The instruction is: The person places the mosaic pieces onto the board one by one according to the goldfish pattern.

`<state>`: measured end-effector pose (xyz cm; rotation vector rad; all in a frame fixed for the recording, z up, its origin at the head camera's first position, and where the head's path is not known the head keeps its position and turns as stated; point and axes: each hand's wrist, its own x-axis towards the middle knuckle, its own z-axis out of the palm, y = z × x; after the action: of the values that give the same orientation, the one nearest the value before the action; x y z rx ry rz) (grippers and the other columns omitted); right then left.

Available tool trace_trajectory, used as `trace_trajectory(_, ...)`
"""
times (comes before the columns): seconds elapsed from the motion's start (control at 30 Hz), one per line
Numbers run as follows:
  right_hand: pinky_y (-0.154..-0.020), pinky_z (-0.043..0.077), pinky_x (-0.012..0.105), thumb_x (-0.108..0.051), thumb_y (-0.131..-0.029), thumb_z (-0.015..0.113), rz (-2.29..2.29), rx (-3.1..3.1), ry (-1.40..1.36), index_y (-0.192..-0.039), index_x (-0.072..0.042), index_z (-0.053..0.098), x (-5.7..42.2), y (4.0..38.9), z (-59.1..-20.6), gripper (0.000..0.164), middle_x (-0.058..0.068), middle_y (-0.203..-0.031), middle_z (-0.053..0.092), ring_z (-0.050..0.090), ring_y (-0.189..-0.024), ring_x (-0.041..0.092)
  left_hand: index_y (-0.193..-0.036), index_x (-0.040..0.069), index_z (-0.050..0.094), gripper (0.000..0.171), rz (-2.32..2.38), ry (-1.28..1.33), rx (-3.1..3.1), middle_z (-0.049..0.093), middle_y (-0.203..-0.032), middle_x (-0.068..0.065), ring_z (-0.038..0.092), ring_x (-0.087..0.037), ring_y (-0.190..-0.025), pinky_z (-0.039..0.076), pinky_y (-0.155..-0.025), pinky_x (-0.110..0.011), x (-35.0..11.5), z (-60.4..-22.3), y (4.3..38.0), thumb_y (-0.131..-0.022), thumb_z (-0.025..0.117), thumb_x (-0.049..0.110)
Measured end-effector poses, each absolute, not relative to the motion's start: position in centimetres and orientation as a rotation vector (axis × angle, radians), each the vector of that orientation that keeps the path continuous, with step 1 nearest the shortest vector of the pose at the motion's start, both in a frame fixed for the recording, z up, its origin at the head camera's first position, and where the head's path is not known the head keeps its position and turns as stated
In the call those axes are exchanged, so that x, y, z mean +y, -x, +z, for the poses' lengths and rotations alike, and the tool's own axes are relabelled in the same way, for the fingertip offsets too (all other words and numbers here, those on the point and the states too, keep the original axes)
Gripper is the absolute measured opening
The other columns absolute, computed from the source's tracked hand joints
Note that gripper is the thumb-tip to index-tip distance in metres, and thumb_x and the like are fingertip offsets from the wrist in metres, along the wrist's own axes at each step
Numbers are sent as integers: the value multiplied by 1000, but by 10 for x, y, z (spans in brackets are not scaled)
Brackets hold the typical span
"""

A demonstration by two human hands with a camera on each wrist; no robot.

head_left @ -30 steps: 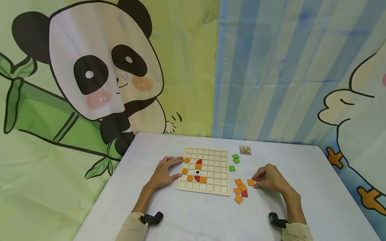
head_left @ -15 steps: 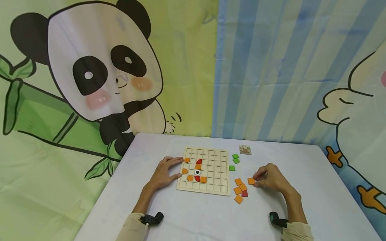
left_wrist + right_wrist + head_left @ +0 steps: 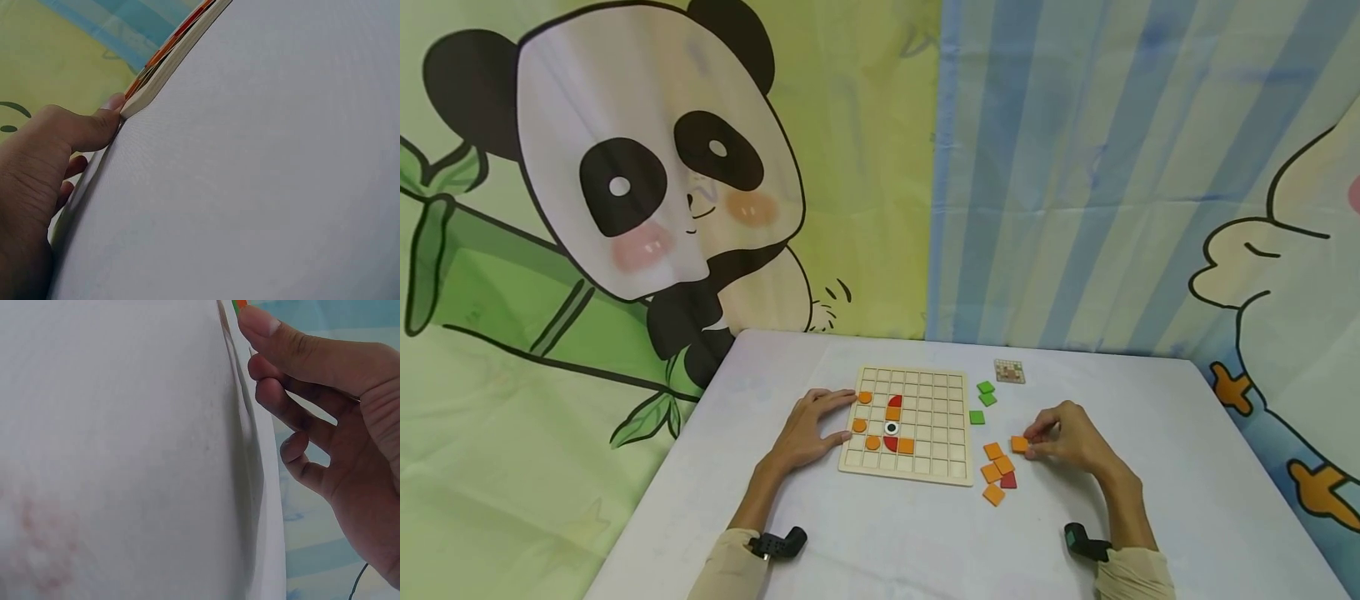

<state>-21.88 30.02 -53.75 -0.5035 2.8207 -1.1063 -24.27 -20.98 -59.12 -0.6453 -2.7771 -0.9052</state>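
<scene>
The grid board (image 3: 931, 421) is touched at its left edge by the left hand (image 3: 806, 429), widely spread. By the right hand (image 3: 1071, 437), fingertips almost closed, nearer than the unreadably small card (image 3: 1010, 372), an orange square (image 3: 1018, 444) is pinched, right of the board.

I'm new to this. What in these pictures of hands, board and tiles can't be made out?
Head view: design on the small card, too small to read.
Head view: right edge of the pinched orange tile, hidden by the right hand.
Left wrist view: layout of the board, seen edge-on and cut off by the top edge.
Right wrist view: shape of the orange sliver, cut off by the top edge.
</scene>
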Motion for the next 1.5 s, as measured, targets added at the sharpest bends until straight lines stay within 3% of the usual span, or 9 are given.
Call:
trace_trajectory(1.27, -74, 44, 26, -12, -78, 99, -1192, 2793, 542, -91, -10, 88, 255, 232, -533, 17, -3, -86, 82, 62, -83, 18, -154, 31, 64, 68, -883, 639, -2781, 61, -161, 9, 53, -27, -142, 43, -117, -61, -212, -591, 243, -91, 88, 37)
trace_trajectory(1.5, -75, 50, 28, -10, -78, 99, -1199, 2796, 570, -89, -8, 87, 245, 233, -533, 17, -3, -84, 81, 64, -82, 18, -155, 31, 63, 68, -901, 638, -2799, 60, -162, 9, 53, -28, -143, 42, -119, -61, -211, -590, 243, -92, 88, 37)
